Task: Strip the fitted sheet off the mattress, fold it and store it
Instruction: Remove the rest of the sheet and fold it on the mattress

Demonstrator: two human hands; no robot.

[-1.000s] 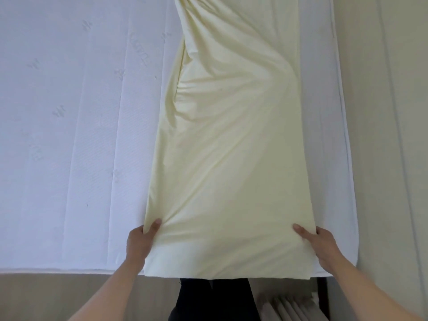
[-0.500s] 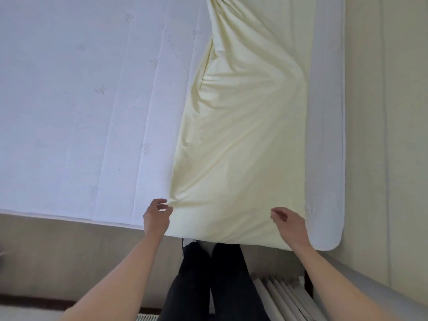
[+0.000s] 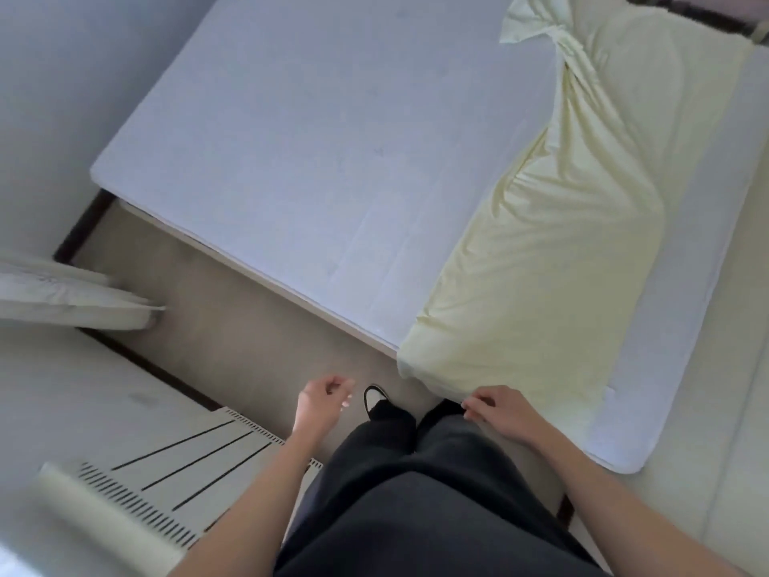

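Both hands have let go of the sheet (image 3: pixel 557 260), which lies as a long folded strip on the mattress (image 3: pixel 333 131); the left hand (image 3: pixel 320 403) and right hand (image 3: pixel 499 410) hang empty, loosely curled, so probably the person is repositioning before the next fold.

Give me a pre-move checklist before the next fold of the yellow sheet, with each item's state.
1. Sheet off the mattress corners: ok, it lies as a long folded strip on top.
2. Left hand on the sheet: not ok, it is empty, out over the floor.
3. Right hand on the near edge: cannot tell, fingers curl at the hem.
4. Strip flat: not ok, it is twisted at the far end.
5. Bare mattress beside the strip to fold on: ok.
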